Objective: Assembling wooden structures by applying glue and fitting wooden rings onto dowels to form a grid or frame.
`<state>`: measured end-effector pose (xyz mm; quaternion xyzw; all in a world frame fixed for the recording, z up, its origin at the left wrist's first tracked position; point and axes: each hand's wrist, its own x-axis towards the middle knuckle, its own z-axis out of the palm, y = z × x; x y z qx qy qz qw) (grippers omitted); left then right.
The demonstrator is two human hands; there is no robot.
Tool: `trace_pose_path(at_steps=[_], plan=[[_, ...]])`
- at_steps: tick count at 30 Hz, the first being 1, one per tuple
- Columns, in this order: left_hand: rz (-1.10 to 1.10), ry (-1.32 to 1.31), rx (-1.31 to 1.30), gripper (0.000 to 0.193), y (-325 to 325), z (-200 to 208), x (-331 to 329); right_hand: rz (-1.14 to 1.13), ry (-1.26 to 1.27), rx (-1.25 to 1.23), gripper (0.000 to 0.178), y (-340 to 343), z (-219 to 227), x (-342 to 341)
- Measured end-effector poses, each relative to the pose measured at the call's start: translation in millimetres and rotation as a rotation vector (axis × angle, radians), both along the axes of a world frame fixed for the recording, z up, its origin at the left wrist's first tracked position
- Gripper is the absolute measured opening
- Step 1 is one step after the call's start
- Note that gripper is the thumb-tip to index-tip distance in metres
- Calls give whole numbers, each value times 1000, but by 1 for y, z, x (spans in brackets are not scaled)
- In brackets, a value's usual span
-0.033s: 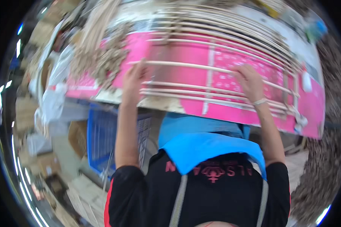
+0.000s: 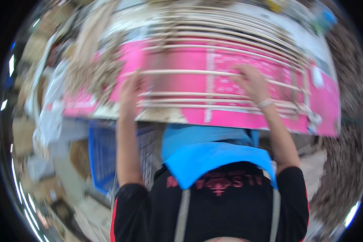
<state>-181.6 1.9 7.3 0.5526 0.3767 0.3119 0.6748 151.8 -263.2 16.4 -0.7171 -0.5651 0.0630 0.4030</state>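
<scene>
A long pale thin rod (image 2: 185,72) lies crosswise over a pink-covered table (image 2: 181,117), with both my hands on it. My left hand (image 2: 130,88) is closed around its left end, though the fingers are blurred. My right hand (image 2: 252,82) is pinched on the same rod right of the middle, a light band around its wrist. Nearer me lie several similar rods (image 2: 197,101), side by side. Beyond the held one, more pale rods (image 2: 230,35) stretch across the table in rows. Whether the rods are joined at their ends cannot be made out.
Brown twisted strands (image 2: 103,78) are heaped at the table's left. A white bottle (image 2: 317,76) with a red top stands at the right. Below the table's left side is a blue plastic crate (image 2: 103,157); a white plastic bag (image 2: 50,117) hangs beside it.
The whole view has shifted, so the table and rods appear farther left. Both hands keep their places on the same rod.
</scene>
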Motion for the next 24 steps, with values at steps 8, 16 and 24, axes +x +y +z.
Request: trace_pose_path(at_steps=[8, 16, 24], plan=[[36, -141, -90, 27, 12, -1, 20, -108, -158, 88, 15, 16, -21, 18], [72, -113, -173, 26, 30, -21, 43, -87, -170, 105, 18, 34, -37, 40], [93, 392, 722, 32, 44, 4, 32, -69, -100, -74, 20, 45, -40, 51]])
